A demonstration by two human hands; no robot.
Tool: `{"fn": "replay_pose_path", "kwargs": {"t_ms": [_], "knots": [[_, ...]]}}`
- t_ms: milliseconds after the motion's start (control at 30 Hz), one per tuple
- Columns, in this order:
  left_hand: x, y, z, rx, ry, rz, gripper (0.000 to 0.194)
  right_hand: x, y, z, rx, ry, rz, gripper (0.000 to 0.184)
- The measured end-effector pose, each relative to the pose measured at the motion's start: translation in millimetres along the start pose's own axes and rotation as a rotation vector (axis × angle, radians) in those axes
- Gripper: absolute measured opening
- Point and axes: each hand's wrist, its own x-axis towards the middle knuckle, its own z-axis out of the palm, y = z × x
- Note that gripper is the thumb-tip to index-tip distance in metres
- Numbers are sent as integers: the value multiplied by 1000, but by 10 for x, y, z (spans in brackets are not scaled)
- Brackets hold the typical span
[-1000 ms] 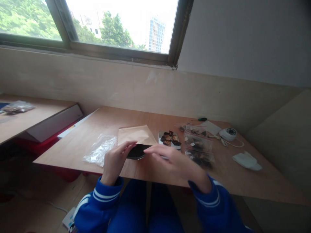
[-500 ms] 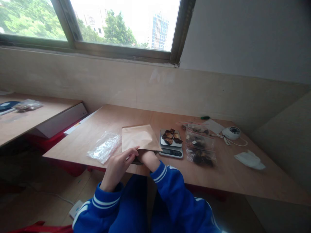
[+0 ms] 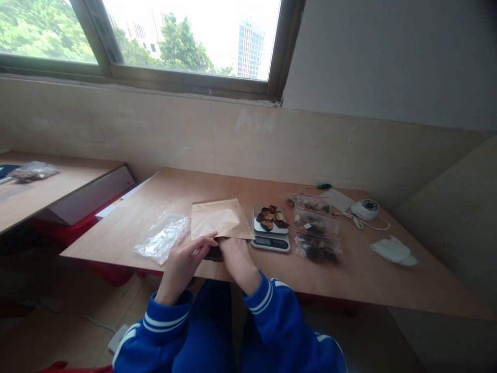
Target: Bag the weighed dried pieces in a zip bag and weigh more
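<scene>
A brown kraft paper bag [image 3: 221, 217] lies on the table in front of me, its mouth facing my body. My left hand [image 3: 190, 259] pinches the upper edge of that mouth between thumb and fingers. My right hand [image 3: 237, 261] reaches into the opening, so its fingers are hidden inside. Just right of the bag stands a kitchen scale [image 3: 271, 242] with a dark display. Several dried brown mushroom-like pieces [image 3: 267, 218] rest on its plate.
Clear plastic bags [image 3: 163, 235] lie left of the paper bag. Right of the scale are several zip bags of dark dried pieces [image 3: 316, 248], a white dome camera [image 3: 364, 209] with a cable, a crumpled white sheet [image 3: 394, 250] and a green-handled tool [image 3: 323, 186].
My right hand has drawn partly back out of the bag, so more of its back and wrist shows. The left hand still grips the bag's edge. The view has shifted slightly.
</scene>
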Motion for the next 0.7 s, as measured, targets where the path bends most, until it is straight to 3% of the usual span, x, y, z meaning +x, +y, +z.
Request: {"fn": "replay_pose_path", "kwargs": {"t_ms": [67, 133, 367, 467, 533, 700], "knots": [[18, 1, -10, 1, 12, 3, 19, -179, -18, -9, -3, -58, 25, 26], [31, 4, -12, -1, 22, 10, 20, -344, -40, -20, 14, -29, 46, 24], [47, -116, 50, -6, 14, -3, 19, -796, 81, -144, 363, 401, 120, 19], [47, -186, 69, -27, 0, -9, 19, -870, 425, -150, 456, 518, 208, 18], [43, -205, 69, -49, -7, -14, 19, -857, 764, -78, 392, 569, 312, 20], [9, -209, 53, -90, -20, -32, 19, -725, 1494, 258, 89, 440, 486, 27]]}}
